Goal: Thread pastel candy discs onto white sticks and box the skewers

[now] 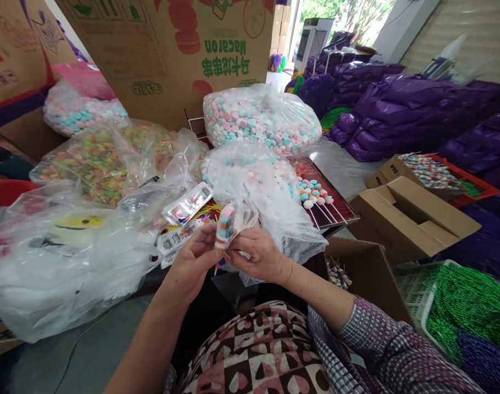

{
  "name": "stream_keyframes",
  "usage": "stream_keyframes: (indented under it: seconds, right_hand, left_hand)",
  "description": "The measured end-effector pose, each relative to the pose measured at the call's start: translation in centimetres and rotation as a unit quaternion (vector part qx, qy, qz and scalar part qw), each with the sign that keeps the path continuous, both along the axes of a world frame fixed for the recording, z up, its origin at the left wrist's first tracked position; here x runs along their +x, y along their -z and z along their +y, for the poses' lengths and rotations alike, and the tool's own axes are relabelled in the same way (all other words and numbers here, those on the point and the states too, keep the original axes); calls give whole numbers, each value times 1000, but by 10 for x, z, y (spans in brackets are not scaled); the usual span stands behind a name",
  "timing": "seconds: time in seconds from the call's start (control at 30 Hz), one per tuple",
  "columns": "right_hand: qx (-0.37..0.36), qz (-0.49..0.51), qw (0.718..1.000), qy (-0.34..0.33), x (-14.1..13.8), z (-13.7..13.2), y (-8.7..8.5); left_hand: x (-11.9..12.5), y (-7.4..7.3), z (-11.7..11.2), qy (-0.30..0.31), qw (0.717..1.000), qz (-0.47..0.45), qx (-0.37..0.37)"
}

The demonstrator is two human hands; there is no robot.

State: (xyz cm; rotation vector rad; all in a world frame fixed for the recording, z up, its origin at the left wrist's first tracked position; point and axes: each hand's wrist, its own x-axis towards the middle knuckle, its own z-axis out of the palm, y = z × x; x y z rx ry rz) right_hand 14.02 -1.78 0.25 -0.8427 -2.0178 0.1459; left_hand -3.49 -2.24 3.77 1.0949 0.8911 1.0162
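Note:
My left hand (192,261) and my right hand (256,254) meet in front of me, both pinching a candy skewer (225,225) of pink, blue and white sweets that sits in a clear wrapper. Just behind it lies an open clear bag of pastel candies (250,175). Finished skewers (315,198) lie in a row on a dark red tray (340,214) to the right. Printed wrapper sleeves (188,203) lie to the left of my hands.
A sealed bag of pastel candies (261,119) leans on a large cardboard box (172,49). Bags of multicoloured candy (106,158) and empty plastic bags (57,257) fill the left. Open cartons (414,219), purple bags (406,109) and green strings (467,301) stand at the right.

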Motion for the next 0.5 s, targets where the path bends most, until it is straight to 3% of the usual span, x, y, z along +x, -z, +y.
stream_keyframes:
  seconds: [0.1, 0.2, 0.27, 0.3, 0.37, 0.43, 0.5]
  right_hand:
    - [-76, 68, 994, 24, 3, 8, -7]
    - [-129, 123, 982, 55, 4, 15, -18]
    - [-137, 145, 978, 63, 3, 15, -24]
    - [-138, 150, 977, 63, 2, 14, -26]
    - [-141, 152, 977, 58, 0, 8, -27]
    - [-152, 143, 977, 40, 0, -1, -25]
    - [-170, 132, 976, 14, 2, -11, -21]
  left_hand:
    - [-1, -9, -14, 10, 991, 57, 118]
    - [-4, -17, -24, 57, 944, 190, 265]
    - [-5, -17, -25, 47, 913, 265, 306]
    - [-5, -14, -24, 26, 911, 288, 295]
    - [-2, -5, -18, -16, 937, 278, 213]
    - [3, 7, -11, -20, 982, 172, 79]
    - [10, 17, -8, -5, 999, 10, -42]
